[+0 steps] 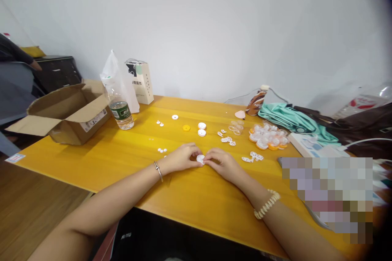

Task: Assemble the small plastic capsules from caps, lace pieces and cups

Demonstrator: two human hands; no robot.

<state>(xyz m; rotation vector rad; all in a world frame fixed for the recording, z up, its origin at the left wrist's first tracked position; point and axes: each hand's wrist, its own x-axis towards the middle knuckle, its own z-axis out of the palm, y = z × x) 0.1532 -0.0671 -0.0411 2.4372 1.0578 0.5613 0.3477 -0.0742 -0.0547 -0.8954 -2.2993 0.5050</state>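
1. Bare forearms (113, 200) lie nearest, angled across the tabletop (171, 193).
2. Left hand (183, 157) and right hand (224, 164) pinch one small white disc (200, 158) between them.
3. Light, even pressure from both sides should steady it.

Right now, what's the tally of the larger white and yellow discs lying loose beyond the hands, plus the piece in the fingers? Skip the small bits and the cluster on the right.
White discs: 3
Yellow disc: 1
Held round white piece: 1
Total: 5
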